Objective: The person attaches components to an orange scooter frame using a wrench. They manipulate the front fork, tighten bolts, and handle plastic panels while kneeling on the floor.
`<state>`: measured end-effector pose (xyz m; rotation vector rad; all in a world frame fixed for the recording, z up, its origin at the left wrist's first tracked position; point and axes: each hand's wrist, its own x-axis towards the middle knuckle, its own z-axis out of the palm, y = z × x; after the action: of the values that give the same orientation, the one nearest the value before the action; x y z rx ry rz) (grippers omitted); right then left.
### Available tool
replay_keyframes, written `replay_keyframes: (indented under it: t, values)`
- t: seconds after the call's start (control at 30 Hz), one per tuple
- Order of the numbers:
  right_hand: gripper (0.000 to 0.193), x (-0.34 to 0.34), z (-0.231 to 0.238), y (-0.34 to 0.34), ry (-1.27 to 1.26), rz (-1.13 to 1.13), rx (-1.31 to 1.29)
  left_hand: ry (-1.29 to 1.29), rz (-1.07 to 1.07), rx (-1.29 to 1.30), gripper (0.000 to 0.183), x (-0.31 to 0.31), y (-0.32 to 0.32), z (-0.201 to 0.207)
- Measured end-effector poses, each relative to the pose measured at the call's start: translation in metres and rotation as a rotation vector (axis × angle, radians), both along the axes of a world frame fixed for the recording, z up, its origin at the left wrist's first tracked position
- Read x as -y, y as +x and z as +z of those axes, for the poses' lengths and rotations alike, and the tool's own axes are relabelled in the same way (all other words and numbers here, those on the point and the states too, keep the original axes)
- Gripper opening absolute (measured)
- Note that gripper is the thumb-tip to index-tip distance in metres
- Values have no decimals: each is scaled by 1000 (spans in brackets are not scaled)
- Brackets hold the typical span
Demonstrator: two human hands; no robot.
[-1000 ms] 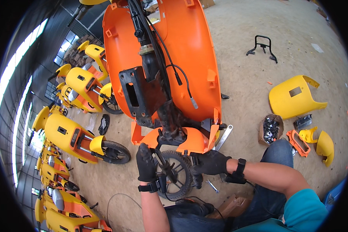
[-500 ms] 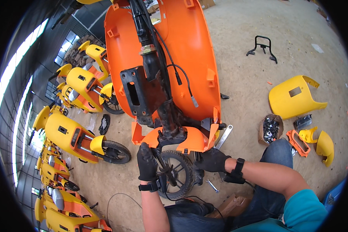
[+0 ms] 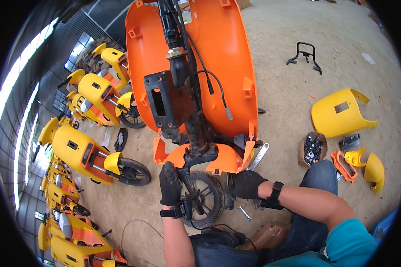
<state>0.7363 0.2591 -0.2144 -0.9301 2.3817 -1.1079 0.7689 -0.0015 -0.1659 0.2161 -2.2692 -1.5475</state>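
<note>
In front of me stands a partly assembled scooter with a large orange body panel (image 3: 227,53) and a dark frame tube (image 3: 194,129). Below its lower orange cover (image 3: 225,158) are the front fork (image 3: 189,189) and the black front wheel (image 3: 212,207). My left hand (image 3: 170,186), in a black glove, is closed beside the left fork leg, just under the cover; its grip is partly hidden. On the other side, my gloved right hand (image 3: 247,184) is closed at the dark right fork leg, its fingertips out of sight. A loose cable connector (image 3: 228,114) hangs against the panel.
Yellow scooters (image 3: 78,149) stand in rows at left. A large wrench (image 3: 259,156) and a small wrench (image 3: 244,212) lie near my right hand. Further right are a yellow cover (image 3: 338,122), a box of small parts (image 3: 312,149), an orange frame (image 3: 343,166) and a black bracket (image 3: 305,53).
The upper scooter parts appear slightly further right and higher in the picture. Both hands stay at the fork in nearly the same places.
</note>
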Motion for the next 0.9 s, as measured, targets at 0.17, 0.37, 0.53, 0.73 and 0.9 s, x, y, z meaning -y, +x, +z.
replay_keyframes:
  t: [0.17, 0.37, 0.53, 0.73, 0.9]
  values:
    - [33, -26, 25, 23, 216, 518, -183, 25, -70, 5, 51, -6, -7, -1]
    - [21, -48, 170, -15, -599, 39, -50, 205, -50, 9, 50, -7, -6, -4]
    - [30, -20, 203, -91, -637, -257, -425, 125, -115, 11, 55, 6, -10, -12]
    - [23, -7, 215, -100, -504, -204, -371, 114, -110, 10, 55, -2, -12, -7]
    - [21, -9, 211, -116, -568, -122, -465, 83, -98, 89, 54, 4, -10, -7]
